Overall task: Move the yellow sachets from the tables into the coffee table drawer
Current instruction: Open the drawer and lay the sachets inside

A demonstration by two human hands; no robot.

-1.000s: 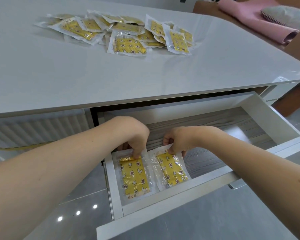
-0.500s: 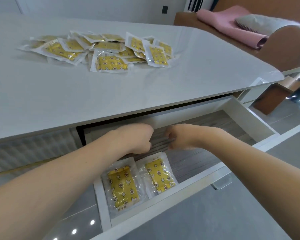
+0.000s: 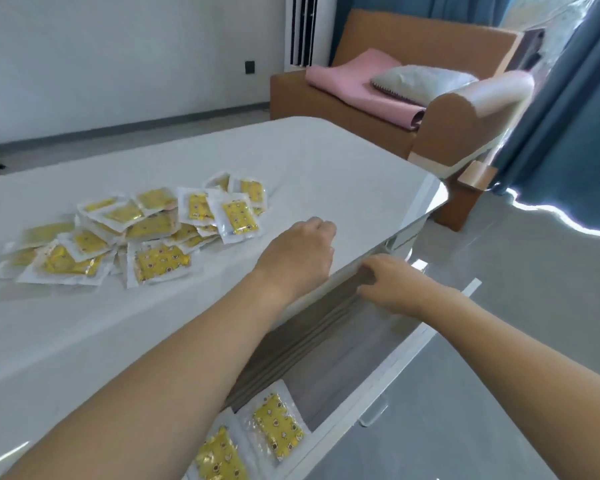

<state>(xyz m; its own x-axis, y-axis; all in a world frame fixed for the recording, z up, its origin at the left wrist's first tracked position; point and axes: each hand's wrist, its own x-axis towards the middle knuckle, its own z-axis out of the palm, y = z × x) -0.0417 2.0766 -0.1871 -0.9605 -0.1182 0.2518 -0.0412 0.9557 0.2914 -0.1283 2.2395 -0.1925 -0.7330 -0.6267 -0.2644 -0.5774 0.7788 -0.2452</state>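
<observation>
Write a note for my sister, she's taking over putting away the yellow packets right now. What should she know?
Left hand: over the tabletop, fingers loosely curled, holding nothing.
Right hand: over the open drawer, also holding nothing.
Done: two sachets lie side by side at the drawer's near end.
Left: the big pile of sachets on the tabletop has to go into the drawer. The left hand is nearest to the pile.

Your pile of sachets [image 3: 136, 237] lies on the coffee table [image 3: 326, 168], left of your left hand [image 3: 298, 258]. Below the table's near edge the drawer [image 3: 326, 362] stands out — two sachets [image 3: 253, 441] side by side at its near-left end. Behind the table, to the right, a sofa [image 3: 430, 109].
</observation>
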